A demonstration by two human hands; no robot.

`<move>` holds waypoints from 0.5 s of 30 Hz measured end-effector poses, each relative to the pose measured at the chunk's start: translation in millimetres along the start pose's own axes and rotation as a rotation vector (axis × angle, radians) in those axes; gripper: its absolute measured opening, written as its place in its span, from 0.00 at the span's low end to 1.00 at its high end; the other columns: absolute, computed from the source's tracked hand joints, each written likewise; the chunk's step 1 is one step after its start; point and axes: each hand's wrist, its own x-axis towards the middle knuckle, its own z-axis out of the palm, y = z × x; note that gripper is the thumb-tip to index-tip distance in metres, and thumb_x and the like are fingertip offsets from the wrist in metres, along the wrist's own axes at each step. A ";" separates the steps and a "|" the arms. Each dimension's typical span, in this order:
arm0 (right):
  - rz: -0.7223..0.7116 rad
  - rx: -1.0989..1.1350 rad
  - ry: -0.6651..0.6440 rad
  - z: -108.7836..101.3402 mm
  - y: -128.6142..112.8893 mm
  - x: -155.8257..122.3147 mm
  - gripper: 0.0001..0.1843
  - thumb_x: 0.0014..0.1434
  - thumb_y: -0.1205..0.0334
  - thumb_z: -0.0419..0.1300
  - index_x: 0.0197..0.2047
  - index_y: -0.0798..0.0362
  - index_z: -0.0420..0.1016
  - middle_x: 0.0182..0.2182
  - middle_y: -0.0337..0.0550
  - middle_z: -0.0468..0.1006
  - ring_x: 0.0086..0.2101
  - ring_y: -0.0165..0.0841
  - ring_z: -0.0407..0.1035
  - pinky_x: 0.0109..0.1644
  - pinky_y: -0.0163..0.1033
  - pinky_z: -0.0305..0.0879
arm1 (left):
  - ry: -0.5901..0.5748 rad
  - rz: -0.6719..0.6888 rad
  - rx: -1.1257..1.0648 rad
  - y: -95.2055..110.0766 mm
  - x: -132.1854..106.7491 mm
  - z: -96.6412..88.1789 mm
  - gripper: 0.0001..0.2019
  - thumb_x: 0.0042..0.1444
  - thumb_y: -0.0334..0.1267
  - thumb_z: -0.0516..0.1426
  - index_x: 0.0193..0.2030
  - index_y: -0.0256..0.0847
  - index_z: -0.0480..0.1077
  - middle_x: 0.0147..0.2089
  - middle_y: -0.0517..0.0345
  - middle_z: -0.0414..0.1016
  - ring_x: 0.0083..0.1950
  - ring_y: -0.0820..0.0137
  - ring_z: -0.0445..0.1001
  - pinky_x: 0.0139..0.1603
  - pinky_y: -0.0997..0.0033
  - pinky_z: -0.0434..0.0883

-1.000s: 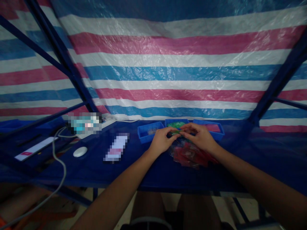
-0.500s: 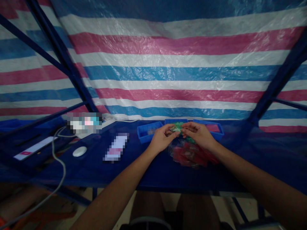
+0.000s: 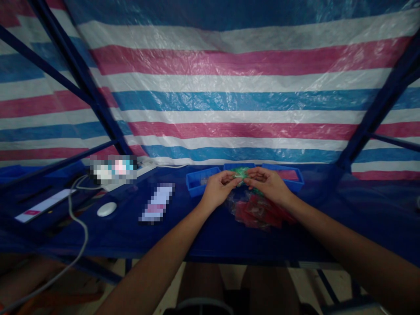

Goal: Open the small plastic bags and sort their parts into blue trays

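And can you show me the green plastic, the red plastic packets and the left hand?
Green plastic (image 3: 242,174): head view, the part showing between the hands.
Red plastic packets (image 3: 257,212): head view, middle of the pile.
Left hand (image 3: 216,189): head view, back of the hand.

A dark blue, glossy, flat-topped bench (image 3: 210,243) is seen. Near its rear edge, three rectangular blue plastic trays (image 3: 197,189) are set in a row. In front of them, a loose heap of red and clear plastic packets (image 3: 257,213) is spread. To the left, a flat rectangular object masked by pixelation (image 3: 157,204) and a smooth white oval object (image 3: 106,209) are laid well apart from the heap. A pale grey cable (image 3: 86,234) is draped over the front edge.
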 end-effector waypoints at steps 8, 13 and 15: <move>-0.016 0.009 0.019 -0.2 2.5 1.0 0.21 0.52 0.51 0.77 0.47 0.48 0.80 0.39 0.42 0.85 0.37 0.36 0.79 0.39 0.41 0.77 | -0.022 -0.004 -0.004 -1.1 2.0 -1.0 0.19 0.58 0.48 0.68 0.50 0.37 0.79 0.43 0.51 0.85 0.39 0.67 0.82 0.44 0.67 0.78; -0.036 -0.045 0.003 0.1 -1.4 -0.9 0.17 0.55 0.48 0.75 0.42 0.48 0.82 0.39 0.41 0.85 0.37 0.37 0.79 0.42 0.43 0.78 | -0.046 0.021 0.028 4.0 -1.8 -0.7 0.18 0.59 0.48 0.68 0.50 0.38 0.79 0.44 0.50 0.85 0.42 0.65 0.83 0.45 0.68 0.77; -0.028 -0.058 -0.017 0.3 -2.7 -1.7 0.16 0.56 0.47 0.74 0.41 0.48 0.82 0.38 0.41 0.84 0.34 0.35 0.78 0.41 0.42 0.78 | -0.068 0.027 0.070 8.0 -4.1 -0.9 0.18 0.60 0.48 0.67 0.51 0.38 0.79 0.44 0.50 0.85 0.42 0.65 0.82 0.44 0.69 0.76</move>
